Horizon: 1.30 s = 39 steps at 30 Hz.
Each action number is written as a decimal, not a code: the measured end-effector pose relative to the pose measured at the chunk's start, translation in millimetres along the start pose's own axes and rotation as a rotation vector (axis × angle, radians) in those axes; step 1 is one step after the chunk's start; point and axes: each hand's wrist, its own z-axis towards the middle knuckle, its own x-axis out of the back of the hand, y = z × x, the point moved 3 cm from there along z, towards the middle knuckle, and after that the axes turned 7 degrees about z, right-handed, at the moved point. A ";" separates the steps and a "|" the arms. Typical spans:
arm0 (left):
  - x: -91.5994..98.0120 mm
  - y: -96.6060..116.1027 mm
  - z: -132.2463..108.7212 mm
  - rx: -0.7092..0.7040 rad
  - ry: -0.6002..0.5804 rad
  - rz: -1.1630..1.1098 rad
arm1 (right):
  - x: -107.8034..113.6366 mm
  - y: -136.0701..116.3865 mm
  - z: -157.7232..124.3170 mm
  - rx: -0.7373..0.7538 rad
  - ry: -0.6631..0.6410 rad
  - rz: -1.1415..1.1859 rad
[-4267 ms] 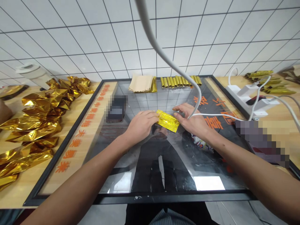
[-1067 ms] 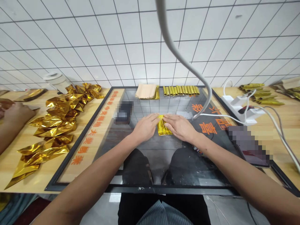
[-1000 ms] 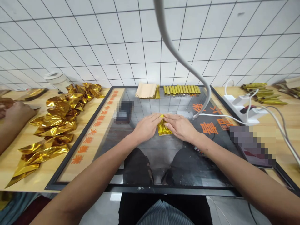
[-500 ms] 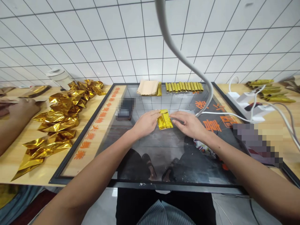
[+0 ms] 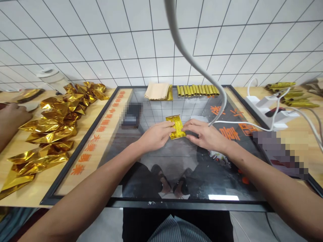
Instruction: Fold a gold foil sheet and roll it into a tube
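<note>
Gold folded foil rectangle point(image 5: 178, 123) was held on the black-framed, glass-topped bench point(image 5: 161, 159) by the left hand point(image 5: 158, 135), fingers together; the right hand point(image 5: 202, 134) was spread at its edge; folds could be skewed by uneven pressure

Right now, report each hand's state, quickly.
Left hand: resting on the left side of the folded gold foil; whether it grips cannot be told.
Right hand: open, thumb and fingers apart, at the foil's right edge.
</note>
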 end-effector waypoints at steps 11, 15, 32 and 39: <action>1.4 2.6 0.3 0.018 -0.076 0.046 | -8.2 3.8 -0.1 0.045 0.040 -0.015; 4.0 6.6 2.0 0.031 -0.094 0.060 | -11.2 4.5 1.0 0.022 0.045 -0.027; 6.0 17.8 5.4 0.184 -0.114 0.001 | -13.0 8.8 8.6 -0.092 0.145 0.125; 0.3 16.9 7.6 0.259 -0.047 -0.018 | -13.3 10.4 12.8 -0.161 0.169 0.173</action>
